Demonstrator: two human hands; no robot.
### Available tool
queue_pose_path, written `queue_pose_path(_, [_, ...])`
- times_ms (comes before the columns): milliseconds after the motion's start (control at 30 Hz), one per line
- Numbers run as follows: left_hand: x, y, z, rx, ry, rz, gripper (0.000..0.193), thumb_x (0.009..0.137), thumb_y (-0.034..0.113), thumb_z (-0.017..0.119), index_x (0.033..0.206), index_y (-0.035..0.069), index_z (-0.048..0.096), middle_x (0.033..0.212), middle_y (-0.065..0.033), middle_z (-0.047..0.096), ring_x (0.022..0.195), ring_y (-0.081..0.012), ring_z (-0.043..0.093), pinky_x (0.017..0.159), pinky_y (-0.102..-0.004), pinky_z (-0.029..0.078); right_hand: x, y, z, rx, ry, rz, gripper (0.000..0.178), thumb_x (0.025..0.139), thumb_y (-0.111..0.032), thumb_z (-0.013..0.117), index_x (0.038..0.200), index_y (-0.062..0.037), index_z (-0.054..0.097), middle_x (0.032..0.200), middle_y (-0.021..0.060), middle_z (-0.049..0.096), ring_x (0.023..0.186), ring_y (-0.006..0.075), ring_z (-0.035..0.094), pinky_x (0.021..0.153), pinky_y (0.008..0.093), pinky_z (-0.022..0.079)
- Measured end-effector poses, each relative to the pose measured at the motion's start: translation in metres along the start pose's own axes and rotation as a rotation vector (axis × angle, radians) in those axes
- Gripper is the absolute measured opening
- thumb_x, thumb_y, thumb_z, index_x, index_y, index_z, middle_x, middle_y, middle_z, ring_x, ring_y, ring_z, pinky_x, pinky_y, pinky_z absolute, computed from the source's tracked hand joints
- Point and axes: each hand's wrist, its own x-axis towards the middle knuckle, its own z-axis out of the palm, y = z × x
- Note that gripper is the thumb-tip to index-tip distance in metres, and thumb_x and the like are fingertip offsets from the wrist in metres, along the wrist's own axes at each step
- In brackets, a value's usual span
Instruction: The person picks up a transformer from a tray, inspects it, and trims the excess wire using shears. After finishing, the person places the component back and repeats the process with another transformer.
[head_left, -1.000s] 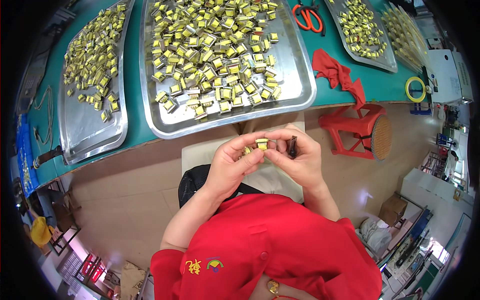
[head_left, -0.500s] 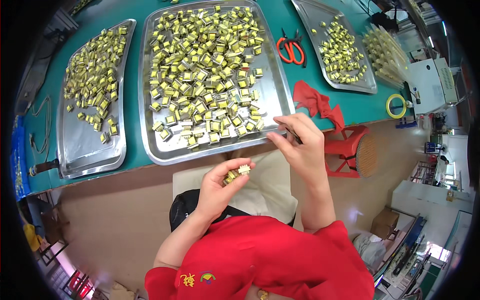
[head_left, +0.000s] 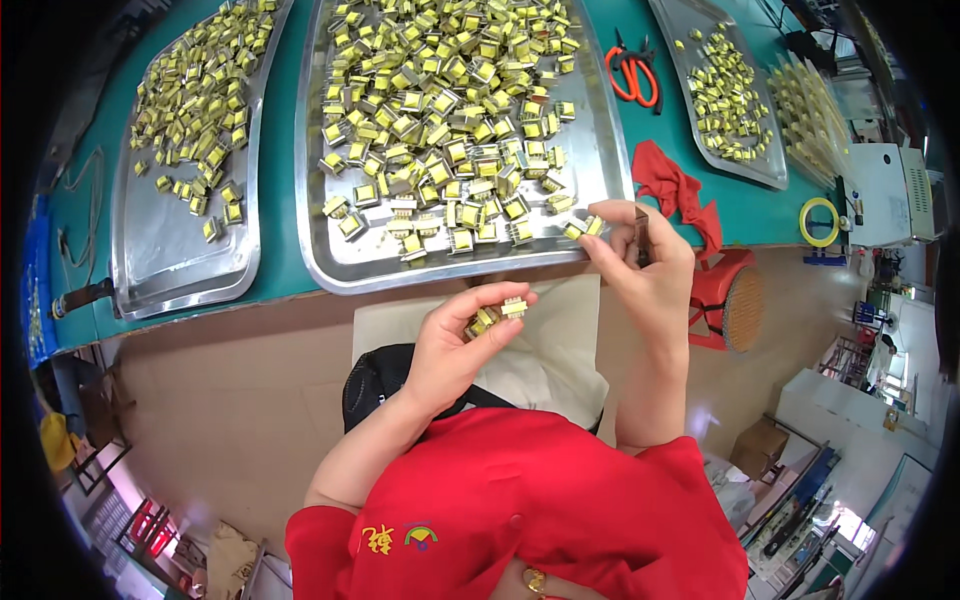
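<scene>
My left hand is closed round a few small yellow-wrapped transformers; one transformer with its row of pins showing sits between thumb and forefinger. Over the lower right rim of the large metal tray, my right hand has a transformer between thumb and fingertip, with another right beside it. A dark, narrow, flat strip is also tucked in the fingers of this hand; its kind is unclear. Many loose transformers lie heaped in the large tray.
A metal tray with more transformers stands at left, a smaller tray at right. Between trays lie red-handled cutters and a red cloth. Yellow tape sits by the table's right edge, near a red stool.
The view has shifted, so the trays appear higher and further right. My right hand now has transformers showing at its fingertips, by the tray rim. My left hand keeps its hold.
</scene>
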Motion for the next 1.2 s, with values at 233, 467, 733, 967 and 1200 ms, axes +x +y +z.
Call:
queue_pose_path(233, [-0.001, 0.000, 0.000, 0.005, 0.005, -0.075, 0.031, 0.088, 0.002, 0.053, 0.119, 0.003, 0.052, 0.107, -0.0091, 0.061, 0.074, -0.0062, 0.055, 0.054, -0.0153, 0.036, -0.003, 0.002, 0.005, -0.063, 0.060, -0.122, 0.025, 0.072, 0.002, 0.071, 0.095, 0.0008, 0.062, 0.068, -0.0038, 0.050, 0.053, 0.0003, 0.037, 0.046, 0.0165, 0.027])
queue_pose_path(467, [0.000, -0.004, -0.006, -0.140, -0.037, -0.129, 0.034, 0.092, 0.011, 0.049, 0.125, 0.003, 0.048, 0.100, -0.0086, 0.060, 0.074, -0.0062, 0.056, 0.052, -0.0160, 0.036, -0.004, -0.002, 0.001, -0.194, 0.000, -0.249, 0.028, 0.070, 0.001, 0.072, 0.097, -0.0014, 0.064, 0.077, 0.0041, 0.055, 0.057, 0.0073, 0.045, 0.047, 0.0214, 0.034])
queue_pose_path(733, [0.001, 0.000, -0.010, -0.263, -0.134, -0.195, 0.022, 0.094, 0.017, 0.045, 0.108, 0.001, 0.052, 0.085, -0.0115, 0.059, 0.059, -0.0106, 0.057, 0.038, -0.0164, 0.032, 0.001, -0.002, -0.018, -0.261, -0.130, -0.203, 0.032, 0.069, -0.001, 0.073, 0.099, -0.0029, 0.064, 0.072, 0.0026, 0.051, 0.055, 0.0078, 0.042, 0.048, 0.0213, 0.033])
queue_pose_path(967, [-0.001, -0.002, -0.007, -0.252, -0.133, -0.207, 0.014, 0.093, 0.012, 0.049, 0.101, 0.002, 0.055, 0.087, -0.0117, 0.061, 0.071, -0.0126, 0.063, 0.040, -0.0171, 0.038, -0.023, -0.004, -0.016, 0.305, -0.087, 0.149, 0.027, 0.070, 0.000, 0.073, 0.095, 0.0015, 0.063, 0.076, -0.0035, 0.051, 0.058, 0.0015, 0.040, 0.051, 0.0168, 0.030])
queue_pose_path(1200, [0.000, -0.004, 0.007, 0.088, 0.008, 0.114, 0.038, 0.080, -0.006, 0.061, 0.116, 0.001, 0.052, 0.096, -0.0071, 0.057, 0.079, -0.0097, 0.055, 0.063, -0.0188, 0.044, -0.053, 0.008, 0.014, 0.611, -0.219, 0.196, 0.037, 0.064, 0.002, 0.079, 0.096, 0.0027, 0.059, 0.086, 0.0012, 0.057, 0.062, 0.0013, 0.044, 0.053, 0.0155, 0.034])
